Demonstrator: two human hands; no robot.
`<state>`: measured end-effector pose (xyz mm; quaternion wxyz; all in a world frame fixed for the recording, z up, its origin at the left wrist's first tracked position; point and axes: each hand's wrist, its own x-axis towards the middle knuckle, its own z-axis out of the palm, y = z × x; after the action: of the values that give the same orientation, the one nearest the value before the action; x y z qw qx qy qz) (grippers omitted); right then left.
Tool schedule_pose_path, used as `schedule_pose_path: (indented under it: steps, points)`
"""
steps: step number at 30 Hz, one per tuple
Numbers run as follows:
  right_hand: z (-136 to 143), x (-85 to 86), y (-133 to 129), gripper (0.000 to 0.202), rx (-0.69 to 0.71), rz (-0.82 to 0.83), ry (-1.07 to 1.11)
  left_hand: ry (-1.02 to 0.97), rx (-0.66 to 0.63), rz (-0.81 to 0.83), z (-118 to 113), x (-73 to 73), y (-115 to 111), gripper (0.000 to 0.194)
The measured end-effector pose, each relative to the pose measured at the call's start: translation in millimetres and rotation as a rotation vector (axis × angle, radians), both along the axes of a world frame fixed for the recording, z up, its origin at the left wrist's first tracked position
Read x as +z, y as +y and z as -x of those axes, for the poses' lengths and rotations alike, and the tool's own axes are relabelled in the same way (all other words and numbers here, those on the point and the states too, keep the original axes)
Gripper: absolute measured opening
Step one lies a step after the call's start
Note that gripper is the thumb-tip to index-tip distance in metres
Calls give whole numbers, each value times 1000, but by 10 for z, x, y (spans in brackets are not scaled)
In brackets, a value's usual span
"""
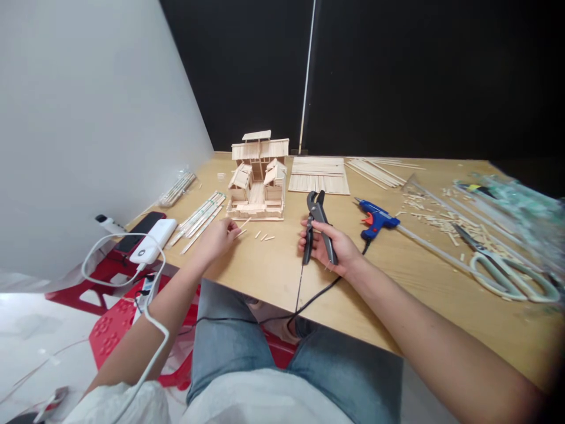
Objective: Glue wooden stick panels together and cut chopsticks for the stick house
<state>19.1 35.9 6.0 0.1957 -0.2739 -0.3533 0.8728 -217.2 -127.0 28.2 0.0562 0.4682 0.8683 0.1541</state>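
Note:
My left hand (219, 237) is closed in a pinch on a thin wooden stick (245, 223), just in front of the wooden model house (257, 182). Several short cut stick pieces (263, 237) lie on the table to the right of that hand. In my right hand (339, 247) is a pair of grey and black hand shears (324, 219), its head pointing away from me and its handles spread apart. No stick shows clearly between its blades. A blue glue gun (378, 220) lies to the right of the shears.
A flat stick panel (318, 175) and loose long sticks (379, 172) lie behind. Scissors (507, 268), offcuts (441, 221) and plastic wrapping (514, 203) are at right. Stick bundles (200, 215), a power bank (153, 241) and a phone (140, 231) are left. A black cable (318, 294) crosses the front edge.

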Motion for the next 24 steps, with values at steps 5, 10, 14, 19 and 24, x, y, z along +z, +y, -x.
schedule_pose_path:
  steps: [5,10,14,19,24]
  points:
    - [8,15,-12,16,-19,21,-7,-77,-213,-57,-353,-75,294,12]
    - [4,44,1,17,-47,17,-1,64,-231,136,-484,-177,547,16]
    - [12,21,-9,24,-50,-9,13,178,-242,214,-479,-174,567,20]
    - [31,-26,-75,47,-188,-325,-38,-159,-353,-97,-620,-162,625,17]
    - [4,-1,-41,47,-289,-654,-60,-934,-472,-452,-854,-183,889,40]
